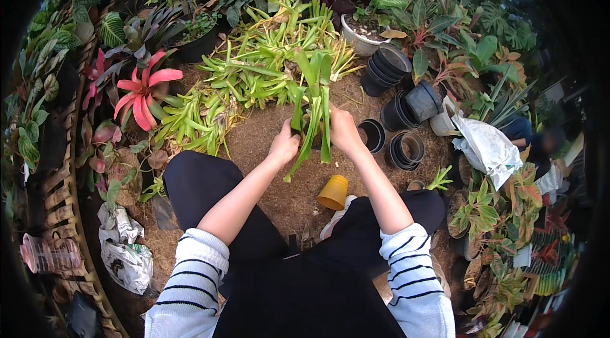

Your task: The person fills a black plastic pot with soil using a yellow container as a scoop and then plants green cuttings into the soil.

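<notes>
A green strap-leaved plant (314, 104) is upright between my hands. My left hand (285, 143) is at its left side and my right hand (344, 129) at its right, both around a dark pot that the leaves mostly hide. Just beyond lies a large heap of pulled green and yellowing plants (257, 69). A yellow plastic pot (333, 192) lies tipped on the soil nearer to me, beside my shoe (339, 216). Black plastic pots stand to the right of my right hand, among them an upright one (372, 135) and a nested stack (405, 150).
Stacked black pots (387, 69) and a white bowl-shaped planter (362, 38) stand at the back right. A white plastic sack (491, 147) is at the right, with a person (533, 140) beyond it. A pink bromeliad (145, 90) and crumpled sacks (125, 257) are on the left.
</notes>
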Motion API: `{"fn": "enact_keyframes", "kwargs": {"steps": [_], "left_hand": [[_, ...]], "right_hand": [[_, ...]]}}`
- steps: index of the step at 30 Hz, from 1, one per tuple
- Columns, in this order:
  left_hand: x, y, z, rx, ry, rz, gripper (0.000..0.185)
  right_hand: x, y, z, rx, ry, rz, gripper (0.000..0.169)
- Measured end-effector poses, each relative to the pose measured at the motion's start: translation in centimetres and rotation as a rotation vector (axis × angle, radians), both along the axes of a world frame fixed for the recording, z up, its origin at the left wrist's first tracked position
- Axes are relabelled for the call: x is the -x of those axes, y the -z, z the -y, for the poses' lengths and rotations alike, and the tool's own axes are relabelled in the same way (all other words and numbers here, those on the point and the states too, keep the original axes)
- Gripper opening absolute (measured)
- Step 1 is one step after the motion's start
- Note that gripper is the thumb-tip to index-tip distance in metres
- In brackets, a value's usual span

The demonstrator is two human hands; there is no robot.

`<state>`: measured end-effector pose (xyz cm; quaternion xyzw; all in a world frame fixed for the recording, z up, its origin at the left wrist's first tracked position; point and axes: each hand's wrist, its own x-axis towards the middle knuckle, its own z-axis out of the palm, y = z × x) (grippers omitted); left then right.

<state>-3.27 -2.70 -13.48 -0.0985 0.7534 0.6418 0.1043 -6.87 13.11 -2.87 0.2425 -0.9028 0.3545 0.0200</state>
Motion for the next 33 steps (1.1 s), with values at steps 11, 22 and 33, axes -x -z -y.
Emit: {"fn": "enact_keyframes", "kwargs": {"steps": [11, 22, 33], "left_hand": [[0.0, -5.3, 0.0, -0.45, -0.091, 0.148, 0.051], [0.1, -4.6, 0.2, -0.556, -0.121, -0.006, 0.055], [0.5, -5.8, 1.1, -0.396, -0.063, 0.038, 0.066]], "right_hand": [[2.4, 0.1, -0.8, -0.061, 0.237, 0.13, 0.021], [2.1, 0.4, -0.9, -0.07, 0.286, 0.119, 0.026], [2.3, 0.2, 1.6, 0.249, 0.3, 0.017, 0.022]]}}
